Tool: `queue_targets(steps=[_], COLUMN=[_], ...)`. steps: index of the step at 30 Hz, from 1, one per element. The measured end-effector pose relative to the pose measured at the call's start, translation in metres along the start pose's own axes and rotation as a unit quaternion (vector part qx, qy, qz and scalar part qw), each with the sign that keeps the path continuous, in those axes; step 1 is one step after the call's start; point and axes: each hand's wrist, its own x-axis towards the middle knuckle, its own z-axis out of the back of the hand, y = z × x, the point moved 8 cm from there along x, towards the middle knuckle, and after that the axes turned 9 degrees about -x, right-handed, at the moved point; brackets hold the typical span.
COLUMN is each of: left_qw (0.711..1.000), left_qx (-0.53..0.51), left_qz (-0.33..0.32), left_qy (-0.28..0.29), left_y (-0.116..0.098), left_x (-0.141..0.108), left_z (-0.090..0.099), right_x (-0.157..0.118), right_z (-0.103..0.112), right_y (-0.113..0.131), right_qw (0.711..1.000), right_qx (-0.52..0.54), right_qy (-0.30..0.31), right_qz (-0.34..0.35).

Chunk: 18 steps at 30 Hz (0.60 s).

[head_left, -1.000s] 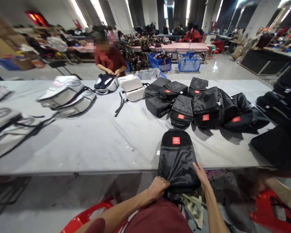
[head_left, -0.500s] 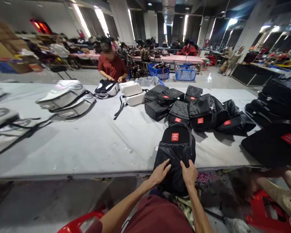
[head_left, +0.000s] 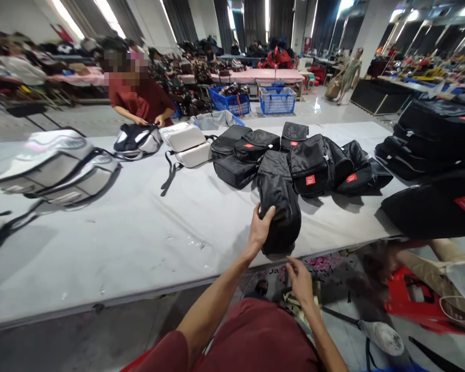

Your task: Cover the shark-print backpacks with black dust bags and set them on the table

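Note:
A black backpack (head_left: 281, 219) lies at the front edge of the table, its far end against the other black backpacks. My left hand (head_left: 260, 227) grips its left side, thumb on top and fingers partly hidden beside the bag. Just below the bag's near end, over the table edge, my right hand (head_left: 300, 279) is apart from it, fingers loosely bent and nothing visible in them. Behind the held bag stands a black backpack with a red label (head_left: 310, 180), among several similar ones.
White backpacks (head_left: 58, 160) lie on the white table (head_left: 139, 248) to the left. A co-worker in a red shirt (head_left: 141, 101) handles a white-and-black bag (head_left: 137, 140) across the table. Stacked black backpacks (head_left: 437, 134) stand at right, above a red stool (head_left: 414, 299).
The backpack has moved away from my body onto the table, and its red label no longer shows. My right hand has let go; my left has shifted to its side. The view has turned right.

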Motion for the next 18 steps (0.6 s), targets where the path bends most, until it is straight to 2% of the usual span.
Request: queue_targets(steps=[2,3,5,7,10,12,15,18], left_qw=[0.998,0.996,0.992,0.991,0.992,0.993,0.993,0.994], left_qx=[0.057,0.085,0.123,0.130,0.119,0.110,0.099,0.093], left_qz=[0.006,0.002,-0.006,-0.016,-0.031,-0.040,-0.049,-0.050], left_qy=[-0.011,-0.011,-0.004,0.010,0.026,0.035,0.037,0.037], left_y=[0.010,0.013,0.014,0.013,0.011,0.011,0.013,0.015], left_x=[0.006,0.008,0.009,0.009,0.006,0.006,0.008,0.011], left_z=[0.008,0.011,0.014,0.012,0.009,0.009,0.015,0.026], right_x=[0.004,0.008,0.023,0.046,0.083,0.104,0.121,0.120], right_z=[0.032,0.048,0.070,0.081,0.090,0.092,0.084,0.070], right_y=[-0.009,-0.006,0.016,0.049,0.097,0.118,0.134,0.141], right_qw=[0.993,0.988,0.982,0.982,0.984,0.988,0.990,0.988], right_qx=[0.026,0.041,0.084,0.125,0.127,0.091,0.084,0.133], right_qy=[-0.080,-0.111,-0.137,-0.126,-0.122,-0.128,-0.107,-0.059], right_qz=[-0.079,-0.100,-0.096,-0.061,-0.016,-0.005,0.024,0.058])
